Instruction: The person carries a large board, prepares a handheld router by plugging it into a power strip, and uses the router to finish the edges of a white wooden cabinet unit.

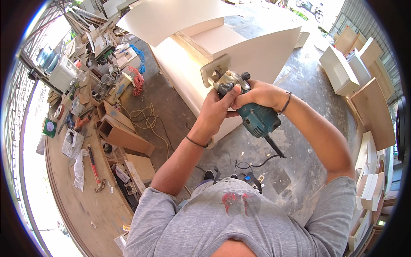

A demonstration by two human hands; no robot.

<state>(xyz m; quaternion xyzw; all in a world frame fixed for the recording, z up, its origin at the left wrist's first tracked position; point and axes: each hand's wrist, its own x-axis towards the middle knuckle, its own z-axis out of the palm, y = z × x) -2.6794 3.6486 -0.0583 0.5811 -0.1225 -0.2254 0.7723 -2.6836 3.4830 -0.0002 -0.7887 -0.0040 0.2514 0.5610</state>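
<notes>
Both my hands are closed around a teal trim router (pixel 260 120), held out in front of my chest. Its flat base plate (pixel 215 68) is turned toward the edge of a large white cabinet (pixel 257 58); I cannot tell whether it touches. My left hand (pixel 212 109) grips the metal front part from the left, thumb over the top. My right hand (pixel 261 94) wraps the body from the right. A black cord (pixel 276 147) hangs from the router's rear end toward the floor. The cutting bit cannot be made out.
On the left stands a wooden workbench (pixel 81 201) with a red-handled hammer (pixel 92 160) on it. Yellow cable (pixel 150 122) and coiled red hose (pixel 138 83) lie near the cluttered tools. White drawer boxes (pixel 340 70) and boards (pixel 372 118) line the right side.
</notes>
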